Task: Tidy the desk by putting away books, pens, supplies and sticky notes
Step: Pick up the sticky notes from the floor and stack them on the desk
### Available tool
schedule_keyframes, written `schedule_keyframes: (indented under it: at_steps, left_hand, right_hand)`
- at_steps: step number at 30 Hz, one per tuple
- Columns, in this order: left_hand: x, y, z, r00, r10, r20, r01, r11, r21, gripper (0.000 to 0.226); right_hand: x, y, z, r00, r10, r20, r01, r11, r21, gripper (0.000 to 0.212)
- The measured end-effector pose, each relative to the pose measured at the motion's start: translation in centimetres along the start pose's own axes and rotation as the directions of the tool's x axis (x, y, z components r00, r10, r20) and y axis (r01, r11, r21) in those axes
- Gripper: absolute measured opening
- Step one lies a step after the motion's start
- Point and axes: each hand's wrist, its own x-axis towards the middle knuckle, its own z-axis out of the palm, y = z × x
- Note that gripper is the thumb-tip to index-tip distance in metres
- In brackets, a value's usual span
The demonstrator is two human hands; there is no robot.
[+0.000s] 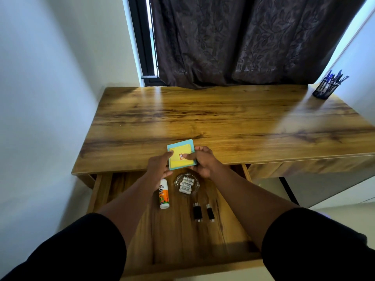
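A stack of sticky notes (181, 154), yellow on top of pale blue with a small red label, is held between both hands at the desk's front edge, above the open drawer (174, 236). My left hand (159, 166) grips its left side, thumb on top. My right hand (204, 162) pinches the right side, thumb on the yellow pad. Inside the drawer lie a white and orange glue bottle (164, 196), a clear glass dish (187, 184) holding several white batteries, and two small black cylinders (203, 212).
A black mesh pen holder (326, 89) full of blue pens stands at the desk's far right corner. The wooden desk top (223, 118) meets a dark curtain (243, 41) at the back. White walls close in on both sides.
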Motion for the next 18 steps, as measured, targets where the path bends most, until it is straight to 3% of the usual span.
schedule_keyframes:
  at_steps: [4, 7, 11, 14, 18]
  left_hand:
    - [-3.4, -2.1, -1.9, 0.999, 0.027, 0.032, -0.029, 0.998, 0.058, 0.025]
    - [-5.2, -4.9, -4.0, 0.999, 0.049, 0.025, -0.052, 0.982, 0.182, 0.019]
    - [-6.5, -8.9, -6.3, 0.998, -0.005, 0.065, -0.020, 0.922, 0.386, 0.032]
    - [-7.2, -11.9, -7.3, 0.995, -0.058, 0.075, 0.012, 0.864, 0.503, 0.035]
    - [-7.8, -15.5, -7.9, 0.998, -0.061, 0.008, 0.045, 0.803, 0.594, 0.037]
  right_hand:
    - [-2.5, 3.2, -0.5, 0.996, 0.061, 0.068, -0.058, 0.997, -0.045, 0.062]
    - [-4.9, 6.4, -1.5, 0.988, 0.123, 0.092, -0.108, 0.982, -0.158, 0.051]
    - [-6.6, 11.0, -3.1, 0.981, 0.193, 0.038, -0.172, 0.937, -0.305, 0.046]
    - [-7.7, 13.9, -4.0, 0.982, 0.184, -0.036, -0.176, 0.834, -0.524, 0.047]
    - [-8.3, 17.1, -4.3, 0.996, 0.056, -0.069, -0.089, 0.616, -0.783, 0.050]
